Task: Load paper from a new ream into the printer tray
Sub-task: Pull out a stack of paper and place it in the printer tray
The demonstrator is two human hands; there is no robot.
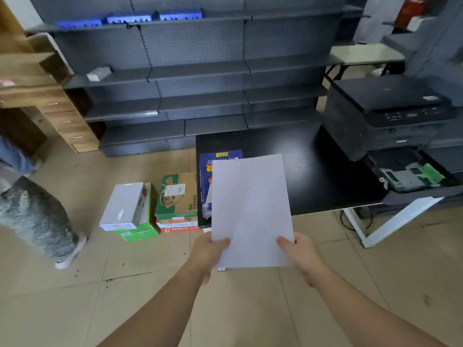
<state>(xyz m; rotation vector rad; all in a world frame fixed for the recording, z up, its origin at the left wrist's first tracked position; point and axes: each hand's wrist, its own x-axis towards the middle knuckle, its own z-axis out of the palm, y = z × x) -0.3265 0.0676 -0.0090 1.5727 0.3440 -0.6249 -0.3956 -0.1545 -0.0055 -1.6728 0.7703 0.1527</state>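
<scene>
Paper (251,211) in both hands; blue ream wrapper (208,171) perhaps reads "A4".

White paper stack (251,209) held upright, blue ream wrapper (208,176) on table, printer tray (411,174) open, seemingly empty

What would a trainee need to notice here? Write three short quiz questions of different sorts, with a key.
1. True or false: both hands grip the stack of white paper at its near edge.
2. Where is the printer tray? A) shut inside the printer B) pulled out below the printer C) on the floor
3. What lies on the black table partly hidden behind the paper?

Key: 1. True: left hand and right hand each hold a near corner. 2. B. 3. The blue ream wrapper.
</scene>
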